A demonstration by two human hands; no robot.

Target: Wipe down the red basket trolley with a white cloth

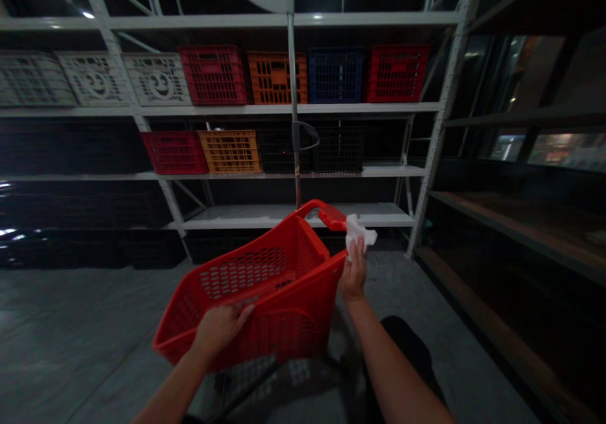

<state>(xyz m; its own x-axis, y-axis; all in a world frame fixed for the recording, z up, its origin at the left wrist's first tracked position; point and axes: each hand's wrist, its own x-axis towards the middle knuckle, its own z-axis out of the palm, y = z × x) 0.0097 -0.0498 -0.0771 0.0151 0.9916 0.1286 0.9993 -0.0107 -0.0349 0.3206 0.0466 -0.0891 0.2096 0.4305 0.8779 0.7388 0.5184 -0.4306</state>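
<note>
The left hand [221, 330] closes over the near rim of a red plastic shopping basket [288, 298], which tilts above the grey floor [71, 342]. The right hand [354, 272] pinches something white, perhaps a crumpled tissue [360, 235] in this dim view, just beside the basket's red handle [332, 217]. Coloured plastic crates [277, 77] sit beyond on metal shelving [303, 20].

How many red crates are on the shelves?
3. Two red crates sit in the upper row, and one in the row below. The dark lower-left shelves could hide more.
</note>
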